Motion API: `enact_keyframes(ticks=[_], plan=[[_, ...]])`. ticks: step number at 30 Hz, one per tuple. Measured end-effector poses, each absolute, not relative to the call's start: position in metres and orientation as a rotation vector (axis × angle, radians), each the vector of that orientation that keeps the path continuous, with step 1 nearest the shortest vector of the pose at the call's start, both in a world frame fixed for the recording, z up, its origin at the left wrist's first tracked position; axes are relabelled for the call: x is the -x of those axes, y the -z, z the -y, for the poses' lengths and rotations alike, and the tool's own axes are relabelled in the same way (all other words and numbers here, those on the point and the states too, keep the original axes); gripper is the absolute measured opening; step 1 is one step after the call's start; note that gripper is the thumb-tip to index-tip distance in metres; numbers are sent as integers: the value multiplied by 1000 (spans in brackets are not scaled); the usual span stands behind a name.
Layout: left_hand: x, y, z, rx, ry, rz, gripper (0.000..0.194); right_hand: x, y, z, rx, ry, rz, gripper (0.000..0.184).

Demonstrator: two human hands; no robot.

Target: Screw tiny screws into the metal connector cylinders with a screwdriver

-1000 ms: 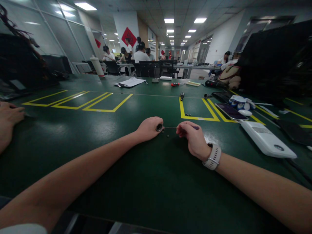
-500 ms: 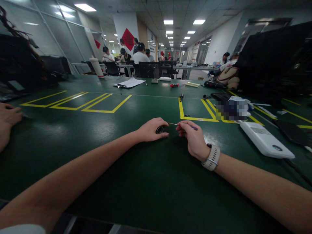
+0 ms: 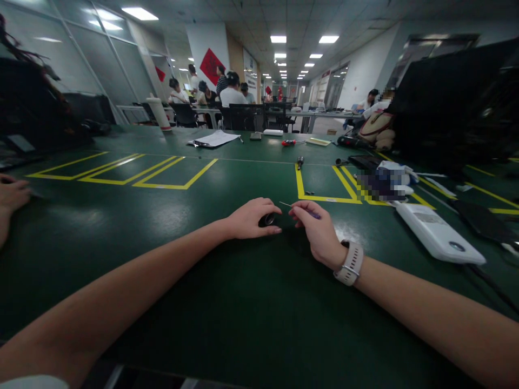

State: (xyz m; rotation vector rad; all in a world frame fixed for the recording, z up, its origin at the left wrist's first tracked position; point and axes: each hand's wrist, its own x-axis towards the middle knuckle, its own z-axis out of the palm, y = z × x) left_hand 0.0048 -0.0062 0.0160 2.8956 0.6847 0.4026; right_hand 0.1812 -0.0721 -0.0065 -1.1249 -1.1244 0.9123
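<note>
My left hand (image 3: pixel 251 219) rests on the green table (image 3: pixel 227 302) with its fingers curled round a small round dark part (image 3: pixel 267 219). Just to its right, my right hand (image 3: pixel 318 229) pinches a thin screwdriver (image 3: pixel 302 210) with a purple handle. The screwdriver's metal tip points left, a little above the round part. A white watch (image 3: pixel 349 263) sits on my right wrist. The two hands are almost touching.
Yellow tape boxes (image 3: pixel 162 173) mark the table farther back. A white flat device (image 3: pixel 438 232) lies at the right, beyond it dark gear. Another person's hand (image 3: pixel 12 194) rests at the left edge. A red-handled screwdriver (image 3: pixel 288 142), papers (image 3: pixel 214 139) and seated people lie beyond.
The screwdriver tip has lifted away from the round part. My left fingers have closed further over the part, and the small screws seen on the table are now hidden.
</note>
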Motion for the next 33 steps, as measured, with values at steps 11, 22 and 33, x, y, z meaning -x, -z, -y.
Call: enact_keyframes(ticks=[11, 22, 33], plan=[[-17, -13, 11, -2914, -358, -722, 31, -179, 4, 74, 1124, -832, 1351, 10], [-59, -12, -2, -3049, -355, -747, 18, -196, -10, 52, 1152, -752, 1190, 13], [-136, -4, -16, -3081, -452, -600, 20, -264, -13, -29, 1378, -336, 1230, 16]])
